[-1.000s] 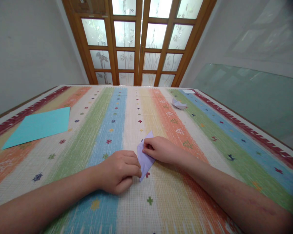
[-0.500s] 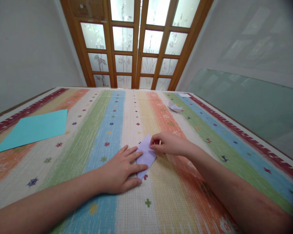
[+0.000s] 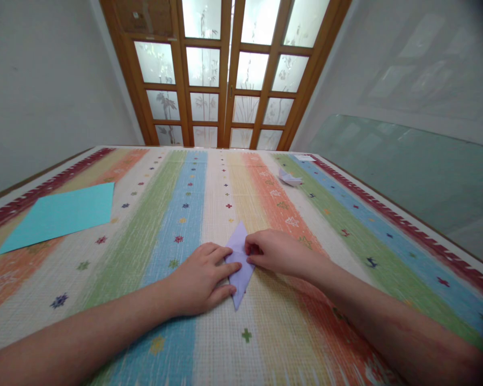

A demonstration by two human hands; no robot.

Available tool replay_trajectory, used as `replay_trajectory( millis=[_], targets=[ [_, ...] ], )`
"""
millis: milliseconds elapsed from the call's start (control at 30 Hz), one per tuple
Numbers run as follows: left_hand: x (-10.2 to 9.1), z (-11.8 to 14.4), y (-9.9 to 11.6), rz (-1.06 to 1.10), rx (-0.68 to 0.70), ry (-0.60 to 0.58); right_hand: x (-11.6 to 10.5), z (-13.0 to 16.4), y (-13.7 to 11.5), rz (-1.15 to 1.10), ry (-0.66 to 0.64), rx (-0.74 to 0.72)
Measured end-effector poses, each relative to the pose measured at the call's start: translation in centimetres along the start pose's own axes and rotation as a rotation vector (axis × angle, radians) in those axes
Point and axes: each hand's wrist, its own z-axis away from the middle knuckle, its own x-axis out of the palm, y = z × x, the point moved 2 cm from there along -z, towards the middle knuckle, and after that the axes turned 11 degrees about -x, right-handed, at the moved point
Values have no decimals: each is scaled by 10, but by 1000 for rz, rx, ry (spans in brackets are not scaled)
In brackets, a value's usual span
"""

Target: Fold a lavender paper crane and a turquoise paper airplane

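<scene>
Nearest you, both your bare forearms reach in over a striped woven tablecloth [image 3: 217, 343] in blue, cream, yellow, orange and green, printed with small crosses, stars and other figures. Your left hand [image 3: 203, 279] is palm down with its fingers spread, clasping nothing; its fingertips rest on the left part of a small, flat, folded piece of light purple paper [image 3: 244, 274]. That paper lies on the cloth in front of you, between your two hands, a slim diamond with one point towards you and the other away. Your right hand [image 3: 276, 252] has its fingers curled in and its thumb and index fingertips at the paper's right edge; you cannot tell from this view whether they pinch that edge or only press on it.

Farther off to your left, well apart from your hands, a flat turquoise four-sided sheet of paper [image 3: 64, 214] lies on the cloth. Beyond your right hand sits a pale, folded paper shape with raised points [image 3: 290, 179], and past it, near the far right corner, a small flat white slip [image 3: 305, 157]. A greenish, glassy panel [image 3: 390, 171] stands along the right side. Behind the table you face brown wooden doors with frosted, plant-patterned panes [image 3: 227, 86], between pale grey walls [image 3: 44, 80].
</scene>
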Motion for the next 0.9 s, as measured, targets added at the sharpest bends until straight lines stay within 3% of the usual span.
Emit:
replay_trajectory(
  millis=[200, 367, 600, 900],
  targets=[
    [-1, 0, 5, -64, 33, 51, 5, 12, -9, 53, 96, -102],
    [-1, 1, 9, -13, 202, -31, 8, 14, -10, 35, 97, -230],
    [-7, 4, 12, 83, 318, -53, 7, 22, 0, -11, 47, -318],
    [-4, 7, 11, 149, 336, -93, 4, 21, -10, -13, 67, -263]
  ],
)
